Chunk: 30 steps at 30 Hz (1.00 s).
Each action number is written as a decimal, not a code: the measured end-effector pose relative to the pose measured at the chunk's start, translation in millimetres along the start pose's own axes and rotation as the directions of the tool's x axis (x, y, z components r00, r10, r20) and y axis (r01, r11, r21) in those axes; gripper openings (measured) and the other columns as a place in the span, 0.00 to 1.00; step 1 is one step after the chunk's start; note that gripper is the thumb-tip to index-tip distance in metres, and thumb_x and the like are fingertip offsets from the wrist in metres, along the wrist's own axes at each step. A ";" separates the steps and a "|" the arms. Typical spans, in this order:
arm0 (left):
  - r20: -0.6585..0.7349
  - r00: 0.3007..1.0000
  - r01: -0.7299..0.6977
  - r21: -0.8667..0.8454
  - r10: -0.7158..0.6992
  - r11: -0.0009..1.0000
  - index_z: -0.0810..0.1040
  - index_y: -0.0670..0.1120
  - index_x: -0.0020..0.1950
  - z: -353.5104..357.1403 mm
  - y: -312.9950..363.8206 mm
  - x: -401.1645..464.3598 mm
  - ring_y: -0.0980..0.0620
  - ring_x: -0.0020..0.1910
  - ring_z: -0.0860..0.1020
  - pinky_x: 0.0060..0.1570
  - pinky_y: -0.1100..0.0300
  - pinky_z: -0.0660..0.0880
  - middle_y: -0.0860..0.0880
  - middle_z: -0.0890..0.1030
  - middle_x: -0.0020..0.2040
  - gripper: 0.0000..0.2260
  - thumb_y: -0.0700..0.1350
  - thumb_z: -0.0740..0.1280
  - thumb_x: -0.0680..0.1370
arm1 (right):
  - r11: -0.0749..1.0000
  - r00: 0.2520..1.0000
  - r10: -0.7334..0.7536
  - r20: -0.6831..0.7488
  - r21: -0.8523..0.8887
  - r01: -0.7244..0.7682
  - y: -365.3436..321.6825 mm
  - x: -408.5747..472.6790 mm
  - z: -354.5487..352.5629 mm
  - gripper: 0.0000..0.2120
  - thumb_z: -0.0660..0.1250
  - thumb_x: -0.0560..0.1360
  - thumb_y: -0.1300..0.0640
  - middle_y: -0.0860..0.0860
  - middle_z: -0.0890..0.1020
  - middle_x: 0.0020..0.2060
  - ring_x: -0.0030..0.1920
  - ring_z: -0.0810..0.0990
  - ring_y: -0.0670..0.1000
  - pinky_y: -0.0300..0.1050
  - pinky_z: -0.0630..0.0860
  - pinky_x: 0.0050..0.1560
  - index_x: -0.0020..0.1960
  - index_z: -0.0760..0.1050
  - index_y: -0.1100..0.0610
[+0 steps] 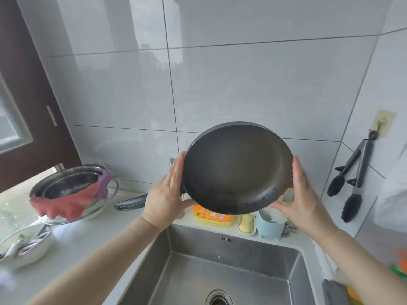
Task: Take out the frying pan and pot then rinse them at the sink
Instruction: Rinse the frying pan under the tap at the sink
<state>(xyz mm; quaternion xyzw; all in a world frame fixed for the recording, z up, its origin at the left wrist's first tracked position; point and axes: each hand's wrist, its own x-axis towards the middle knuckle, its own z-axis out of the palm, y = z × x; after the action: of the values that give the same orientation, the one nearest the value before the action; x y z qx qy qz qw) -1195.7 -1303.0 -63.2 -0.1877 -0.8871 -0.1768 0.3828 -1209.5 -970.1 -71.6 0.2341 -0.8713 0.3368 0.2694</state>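
Holding the wet frying pan (237, 168) tilted above the sink (220, 267), left hand (167, 194) and right hand (301, 194) gripping its rim; draining seems under way, the pot comes next

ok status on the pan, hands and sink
Left hand and right hand hold the frying pan by its rim, tilted above the sink. No pot in the sink. Nothing blocking.
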 end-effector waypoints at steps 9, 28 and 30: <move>-0.009 1.000 0.019 0.049 -0.019 0.999 0.49 0.45 0.78 -0.1 -2.4 9.9 0.45 0.48 0.84 0.33 0.56 0.79 0.44 0.65 0.75 0.57 0.56 0.81 0.61 | 0.999 1.000 -0.023 -0.007 -0.026 0.023 2.4 15.6 -1.3 0.67 0.81 0.64 0.61 0.25 0.40 0.72 0.76 0.61 0.51 0.25 0.56 0.66 0.72 0.30 0.31; 0.024 0.999 0.025 0.058 -0.027 0.998 0.51 0.42 0.78 -3.9 -1.7 9.5 0.44 0.48 0.84 0.33 0.55 0.80 0.42 0.67 0.75 0.56 0.56 0.81 0.60 | 0.997 0.999 -0.036 -0.016 -0.064 0.035 2.4 16.5 3.7 0.67 0.81 0.63 0.62 0.44 0.51 0.76 0.77 0.55 0.48 0.25 0.53 0.69 0.74 0.30 0.34; 0.040 0.998 0.039 0.046 -0.041 0.998 0.50 0.44 0.78 -3.3 -2.8 8.1 0.45 0.48 0.84 0.32 0.56 0.79 0.44 0.66 0.75 0.57 0.56 0.81 0.60 | 0.997 0.999 -0.029 -0.012 -0.070 0.029 1.6 15.7 2.8 0.67 0.81 0.63 0.61 0.42 0.50 0.76 0.76 0.60 0.52 0.34 0.59 0.69 0.73 0.29 0.33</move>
<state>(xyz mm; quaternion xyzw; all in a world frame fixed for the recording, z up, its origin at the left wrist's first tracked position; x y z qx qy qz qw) -1200.1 -1305.4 -55.5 -0.1647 -0.9021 -0.1604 0.3651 -1223.1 -974.6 -64.3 0.2350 -0.8773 0.3037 0.2879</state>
